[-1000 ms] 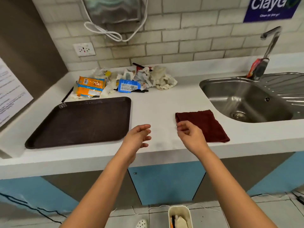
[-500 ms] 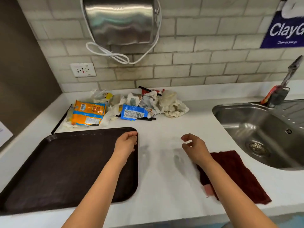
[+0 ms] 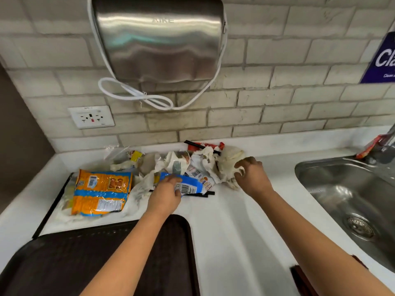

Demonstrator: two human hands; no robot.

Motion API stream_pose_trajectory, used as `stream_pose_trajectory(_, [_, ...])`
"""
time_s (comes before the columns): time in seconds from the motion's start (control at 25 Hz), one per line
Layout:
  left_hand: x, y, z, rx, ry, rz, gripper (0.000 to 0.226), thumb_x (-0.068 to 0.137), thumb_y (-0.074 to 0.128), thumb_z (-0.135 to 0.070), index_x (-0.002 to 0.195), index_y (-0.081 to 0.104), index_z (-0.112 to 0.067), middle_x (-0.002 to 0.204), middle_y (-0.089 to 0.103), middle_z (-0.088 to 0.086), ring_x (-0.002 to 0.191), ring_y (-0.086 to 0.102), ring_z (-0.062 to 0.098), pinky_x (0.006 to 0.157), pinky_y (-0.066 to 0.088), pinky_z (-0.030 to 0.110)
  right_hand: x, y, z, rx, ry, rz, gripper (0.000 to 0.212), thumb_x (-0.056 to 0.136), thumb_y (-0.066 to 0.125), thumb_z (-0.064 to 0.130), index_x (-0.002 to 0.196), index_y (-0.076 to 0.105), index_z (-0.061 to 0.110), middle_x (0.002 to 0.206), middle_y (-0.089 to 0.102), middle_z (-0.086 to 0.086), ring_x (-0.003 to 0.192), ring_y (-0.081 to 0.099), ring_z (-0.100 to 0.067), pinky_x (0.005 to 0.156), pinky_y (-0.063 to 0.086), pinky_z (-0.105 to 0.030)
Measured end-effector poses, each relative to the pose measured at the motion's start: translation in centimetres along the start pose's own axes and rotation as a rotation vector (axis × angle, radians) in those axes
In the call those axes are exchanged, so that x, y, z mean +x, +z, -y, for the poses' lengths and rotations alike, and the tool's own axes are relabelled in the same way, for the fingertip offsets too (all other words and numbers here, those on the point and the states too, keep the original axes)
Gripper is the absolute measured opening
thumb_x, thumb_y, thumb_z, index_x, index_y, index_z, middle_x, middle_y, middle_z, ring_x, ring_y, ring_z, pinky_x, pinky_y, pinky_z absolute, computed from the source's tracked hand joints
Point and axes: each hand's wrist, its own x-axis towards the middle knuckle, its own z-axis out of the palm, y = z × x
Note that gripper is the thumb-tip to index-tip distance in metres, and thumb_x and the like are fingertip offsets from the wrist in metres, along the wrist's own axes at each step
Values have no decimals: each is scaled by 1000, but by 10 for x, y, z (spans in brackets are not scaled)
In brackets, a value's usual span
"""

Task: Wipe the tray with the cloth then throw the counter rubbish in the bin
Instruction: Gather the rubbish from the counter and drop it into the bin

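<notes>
While I'm leaning in over the counter (image 3: 230,242), both my hands are getting into the rubbish pile (image 3: 171,167) that's heaped along the back edge against the tiled wall (image 3: 277,99). My left hand (image 3: 165,194) is pinching the blue wrapper (image 3: 188,186) at its near edge, thumb on top. My right hand (image 3: 251,177) is curling its fingers onto the crumpled white tissue (image 3: 227,162) at the right end of the pile, though I can't really tell if it's properly gripping yet.

My guess is all this stuff is going to be super light and crinkly, no weight at all, and the foil packets are probably a bit slippery. The orange snack bag (image 3: 101,192) at the left end looks flat and floppy, so pinching a corner seems best. The tissue is soft, so I'm thinking scrunch it and scoop the smaller bits inside. A black straw (image 3: 201,194) is lying just in front of the pile and could easily roll away.

The tray (image 3: 64,263) is sitting at the front left corner, well apart from the cloth (image 3: 299,278), which is peeking out at the front edge under my right arm. The sink (image 3: 346,199) is filling the right end, and a steel hand dryer (image 3: 158,37) and a socket (image 3: 92,116) are up on the wall. No bin in sight.
</notes>
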Motion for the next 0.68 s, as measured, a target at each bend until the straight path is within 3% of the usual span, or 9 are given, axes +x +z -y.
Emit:
stream_pose_trajectory(0.08, [17, 2, 3, 93, 135, 45, 46, 91, 44, -7, 135, 46, -20, 147, 37, -2, 135, 35, 17, 108, 34, 28, 23, 4, 8, -118, -22, 14, 41, 87, 54, 17, 127, 51, 18, 141, 36, -6, 129, 30, -28, 93, 41, -35])
stream_pose_trajectory(0.16, [29, 8, 4, 212, 229, 91, 55, 91, 41, -5, 141, 37, -26, 151, 30, -7, 139, 28, 14, 108, 32, 29, 46, 11, 8, -290, -49, 100, 63, 87, 58, 28, 143, 30, 27, 155, 13, -3, 140, 13, -32, 106, 32, -37])
stream_pose_trajectory(0.24, [37, 16, 6, 352, 258, 108, 61, 91, 43, -5, 145, 28, -29, 152, 28, -8, 139, 26, 16, 108, 33, 33, 61, 22, 6, -415, -30, 232, 84, 83, 63, 40, 147, 8, 40, 158, -8, -1, 143, -4, -39, 114, 19, -46])
stream_pose_trajectory(0.28, [42, 19, 8, 412, 254, 107, 62, 91, 44, -7, 146, 25, -29, 150, 30, -7, 138, 28, 17, 107, 34, 34, 69, 28, 4, -452, -7, 279, 86, 82, 64, 40, 147, 6, 41, 158, -9, -2, 142, -6, -41, 114, 17, -48])
stream_pose_trajectory(0.36, [50, 24, 13, 470, 234, 106, 59, 91, 46, -11, 144, 27, -29, 145, 38, -5, 133, 33, 19, 103, 35, 34, 80, 39, 1, -460, 34, 289, 71, 84, 62, 25, 144, 24, 35, 155, 14, -4, 139, 14, -40, 110, 26, -44])
stream_pose_trajectory(0.44, [55, 25, 17, 497, 244, 116, 47, 92, 49, -17, 136, 41, -29, 137, 45, -4, 128, 36, 18, 101, 32, 32, 83, 43, 1, -350, 57, 218, 50, 85, 51, 4, 130, 46, 27, 137, 39, -3, 122, 39, -31, 92, 41, -34])
stream_pose_trajectory(0.56, [57, 22, 22, 500, 282, 143, 33, 91, 51, -32, 124, 54, -29, 131, 47, -6, 125, 37, 17, 100, 28, 32, 80, 36, 0, -123, 91, 78, 41, 84, 44, -4, 117, 57, 16, 123, 46, -4, 104, 51, -30, 74, 50, -34])
stream_pose_trajectory(0.68, [53, 22, 31, 493, 200, 253, 49, 80, 61, -48, 124, 51, -30, 131, 48, -5, 123, 43, 17, 99, 31, 33, 70, 24, 0, 108, 109, -92, 33, 83, 49, -4, 111, 59, 9, 122, 48, -6, 93, 58, -31, 73, 55, -42])
